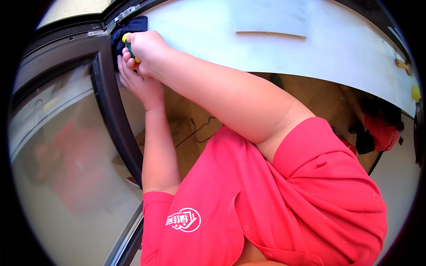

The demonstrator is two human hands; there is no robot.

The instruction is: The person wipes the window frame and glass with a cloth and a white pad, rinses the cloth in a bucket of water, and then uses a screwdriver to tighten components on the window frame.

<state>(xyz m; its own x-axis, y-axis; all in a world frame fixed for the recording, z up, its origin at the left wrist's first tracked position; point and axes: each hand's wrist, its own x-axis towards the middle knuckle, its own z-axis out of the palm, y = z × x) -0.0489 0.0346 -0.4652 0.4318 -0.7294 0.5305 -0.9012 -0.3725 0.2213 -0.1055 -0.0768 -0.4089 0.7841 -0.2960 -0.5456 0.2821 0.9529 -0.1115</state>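
Note:
My right hand (146, 50) is closed around the yellow-and-green handle (130, 50) of a tool whose working end is hidden. Just below it, my left hand (138, 84) has its fingers stretched up against a dark blue cloth (138, 24), and whether they pinch it does not show. The cloth is bunched on a white surface (206, 36), beside the corner of a dark brown window sash (108, 73) and under a metal hinge (124, 14).
Glass (76, 159) fills the sash at left. A wooden-handled tool (402, 66) and a yellow object (415, 93) lie at far right. Below are a brown floor (186, 113), a dark cable (194, 133) and, at right, a person in red clothing (379, 131).

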